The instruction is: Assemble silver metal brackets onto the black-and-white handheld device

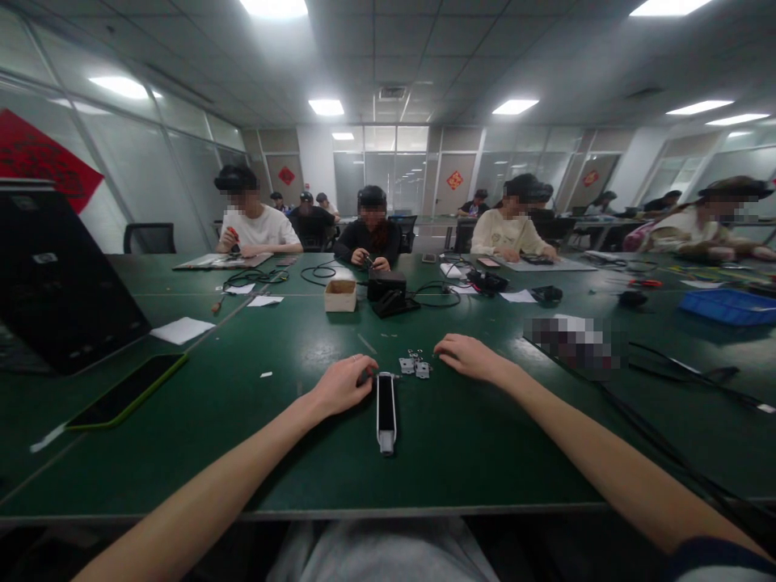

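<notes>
A slim device with a white rim and a dark face lies lengthwise on the green table, its narrow light-coloured end towards me. My left hand rests just left of its far end, fingers curled around something small and dark that is mostly hidden. To the right of that end lie several small metal plates and tiny parts. Beside them, my right hand bends down with its fingertips together at the tabletop. Whatever is between those fingertips is too small to make out.
A phone in a green case and a black HP-marked case are on the left. Ahead stand a small open box and a black device amid cables. A blue tray sits at right. Several people work across the table.
</notes>
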Motion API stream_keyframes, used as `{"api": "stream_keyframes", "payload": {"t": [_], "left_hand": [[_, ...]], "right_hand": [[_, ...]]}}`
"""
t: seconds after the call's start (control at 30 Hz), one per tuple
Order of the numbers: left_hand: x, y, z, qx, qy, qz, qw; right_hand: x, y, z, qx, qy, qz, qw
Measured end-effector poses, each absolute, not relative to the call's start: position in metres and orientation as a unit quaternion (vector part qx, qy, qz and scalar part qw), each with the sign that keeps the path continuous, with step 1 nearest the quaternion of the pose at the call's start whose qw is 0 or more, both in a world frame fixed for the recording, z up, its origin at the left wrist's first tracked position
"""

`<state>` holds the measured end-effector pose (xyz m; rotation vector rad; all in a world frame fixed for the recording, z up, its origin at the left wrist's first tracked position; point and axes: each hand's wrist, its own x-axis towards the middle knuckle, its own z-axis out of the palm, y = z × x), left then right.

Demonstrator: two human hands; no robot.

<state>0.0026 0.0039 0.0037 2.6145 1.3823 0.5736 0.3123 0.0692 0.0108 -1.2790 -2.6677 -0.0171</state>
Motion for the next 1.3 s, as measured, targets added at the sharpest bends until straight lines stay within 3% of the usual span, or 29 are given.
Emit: {"api": "stream_keyframes", "payload": {"t": [0.5, 0.73, 0.93, 1.3], "left_hand": [[0.002, 0.006, 0.000, 0.864, 0.461, 0.192, 0.063], [0.002, 0.005, 0.001, 0.865, 0.459, 0.192, 0.060], [0.001, 0.007, 0.000, 0.870, 0.451, 0.192, 0.060], [0.003, 0.004, 0.002, 0.871, 0.451, 0.189, 0.050]], "right_hand": [[0.284, 0.047, 0.013, -0.350, -0.926, 0.056, 0.127], [0.275, 0.046, 0.006, -0.367, -0.905, 0.112, 0.184], [0.291, 0.058, 0.017, -0.370, -0.899, 0.058, 0.226], [0.329, 0.080, 0.002, -0.435, -0.889, 0.028, 0.139]]}}
